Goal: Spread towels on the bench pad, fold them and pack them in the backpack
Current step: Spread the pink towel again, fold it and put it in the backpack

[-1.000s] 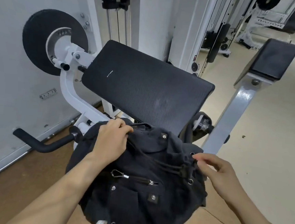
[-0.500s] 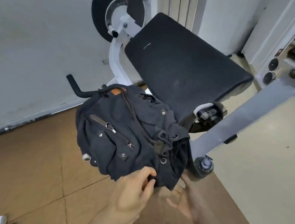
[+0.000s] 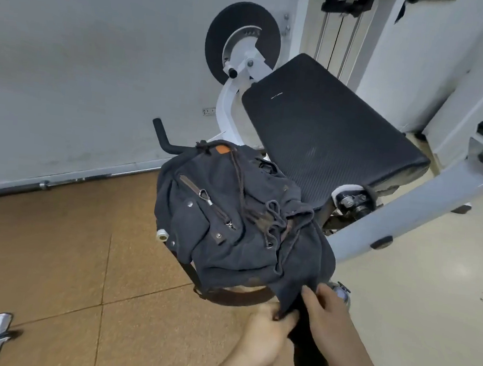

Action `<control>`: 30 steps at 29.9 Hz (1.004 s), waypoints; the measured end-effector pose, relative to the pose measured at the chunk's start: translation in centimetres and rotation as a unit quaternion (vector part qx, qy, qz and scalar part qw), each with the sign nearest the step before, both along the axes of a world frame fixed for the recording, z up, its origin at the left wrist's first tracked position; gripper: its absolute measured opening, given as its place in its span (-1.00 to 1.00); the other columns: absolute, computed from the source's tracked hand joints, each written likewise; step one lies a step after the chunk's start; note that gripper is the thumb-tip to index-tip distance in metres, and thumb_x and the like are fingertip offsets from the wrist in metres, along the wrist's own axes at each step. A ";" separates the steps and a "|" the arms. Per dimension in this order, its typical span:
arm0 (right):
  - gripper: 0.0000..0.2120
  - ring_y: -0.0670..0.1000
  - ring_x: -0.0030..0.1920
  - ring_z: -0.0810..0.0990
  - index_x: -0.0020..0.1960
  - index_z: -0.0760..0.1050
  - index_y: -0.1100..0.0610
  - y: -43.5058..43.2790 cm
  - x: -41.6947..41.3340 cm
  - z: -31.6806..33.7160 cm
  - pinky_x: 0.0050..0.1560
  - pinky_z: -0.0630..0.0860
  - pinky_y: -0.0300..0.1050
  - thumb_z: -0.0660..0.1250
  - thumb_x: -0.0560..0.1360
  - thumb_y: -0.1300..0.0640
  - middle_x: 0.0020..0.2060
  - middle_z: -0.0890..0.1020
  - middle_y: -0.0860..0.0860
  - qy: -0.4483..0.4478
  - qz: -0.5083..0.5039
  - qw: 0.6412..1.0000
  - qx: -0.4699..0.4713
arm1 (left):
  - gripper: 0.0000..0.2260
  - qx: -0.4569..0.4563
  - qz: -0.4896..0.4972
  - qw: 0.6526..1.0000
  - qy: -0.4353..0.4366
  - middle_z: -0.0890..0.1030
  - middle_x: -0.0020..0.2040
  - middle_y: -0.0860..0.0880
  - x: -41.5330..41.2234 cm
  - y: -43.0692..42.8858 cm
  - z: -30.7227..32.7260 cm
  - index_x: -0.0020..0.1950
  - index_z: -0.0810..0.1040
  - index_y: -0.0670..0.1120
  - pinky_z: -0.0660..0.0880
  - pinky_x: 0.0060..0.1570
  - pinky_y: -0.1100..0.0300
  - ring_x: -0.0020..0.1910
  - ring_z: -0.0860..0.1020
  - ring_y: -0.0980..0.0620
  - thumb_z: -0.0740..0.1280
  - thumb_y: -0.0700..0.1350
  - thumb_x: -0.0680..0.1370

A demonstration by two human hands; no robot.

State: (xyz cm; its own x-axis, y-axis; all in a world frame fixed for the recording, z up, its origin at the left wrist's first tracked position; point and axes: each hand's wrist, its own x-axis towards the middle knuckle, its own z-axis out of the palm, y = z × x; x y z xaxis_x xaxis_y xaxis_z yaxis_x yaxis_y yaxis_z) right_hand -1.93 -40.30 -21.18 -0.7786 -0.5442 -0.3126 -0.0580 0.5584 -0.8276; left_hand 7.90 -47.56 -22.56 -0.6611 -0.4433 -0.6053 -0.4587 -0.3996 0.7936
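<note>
The left hand (image 3: 268, 332) pinches the backpack (image 3: 230, 225) flap; the right hand (image 3: 329, 317) grip is unclear; a hard pull may drag the bag down.

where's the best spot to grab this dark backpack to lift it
Likely the cinched drawstring neck of the dark navy canvas backpack, from above: the bag lies slumped with that bunched neck facing up, giving a firm handful.

1 view, head-mounted, wide-angle. It faces forward and steeply down from above the person's arms. Left hand (image 3: 264, 339) and right hand (image 3: 331, 316) sit closest, at the bottom edge. Backpack (image 3: 230, 228) is near, at centre. Bench pad (image 3: 326, 137) lies beyond, upper right. Wall (image 3: 84, 67) is farthest.
</note>
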 end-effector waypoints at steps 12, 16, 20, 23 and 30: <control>-0.34 -0.23 0.27 0.49 0.37 0.31 -0.35 7.9 2.6 8.9 0.21 0.48 -0.20 0.45 0.46 0.19 0.23 0.52 -0.37 0.116 0.219 0.960 -0.126 | -0.70 0.281 0.274 0.888 0.239 0.68 -0.01 -0.23 0.9 1.7 9.0 0.32 0.44 -0.30 0.65 -0.24 0.13 -0.13 0.70 -0.09 0.14 -0.16 0.68; -0.72 0.05 -0.17 0.64 -0.03 0.62 -0.20 8.3 1.7 10.8 -0.23 0.49 -0.07 0.40 0.49 0.21 -0.22 0.69 -0.13 0.383 0.076 0.921 -0.010 | -0.77 0.092 0.183 0.967 0.152 0.69 -0.04 -0.14 2.5 2.8 8.9 0.21 0.48 -0.21 0.59 -0.23 0.19 -0.14 0.68 -0.01 0.13 -0.11 0.69; -0.83 0.01 -0.27 0.60 -0.12 0.67 -0.09 6.6 0.0 15.3 -0.30 0.44 -0.12 0.47 0.42 0.18 -0.31 0.68 -0.14 0.427 0.141 0.892 -0.041 | -0.72 -0.251 0.133 0.957 0.061 0.51 0.01 0.00 3.4 1.6 9.5 0.10 0.38 0.10 0.43 -0.20 0.30 -0.13 0.49 0.06 0.34 -0.23 0.52; -0.82 -0.12 -0.13 0.59 -0.09 0.66 -0.14 2.8 -2.3 18.1 -0.11 0.52 -0.13 0.41 0.47 0.14 -0.21 0.67 -0.21 0.370 0.261 0.889 -0.065 | -0.76 -0.383 -0.015 0.913 0.140 0.57 0.08 0.17 1.7 0.1 11.5 0.18 0.48 0.19 0.49 -0.02 0.30 0.06 0.53 0.19 0.36 0.00 0.53; -0.83 0.02 -0.10 0.57 -0.07 0.58 -0.06 -8.8 -6.6 16.1 -0.18 0.25 -0.06 0.26 0.56 -0.10 -0.23 0.65 -0.08 0.607 0.393 0.689 0.051 | -0.76 -0.087 0.074 0.980 0.163 0.65 0.18 -0.11 -1.3 -3.7 8.9 0.26 0.54 -0.14 0.47 0.28 -0.11 0.21 0.59 -0.07 0.17 -0.11 0.68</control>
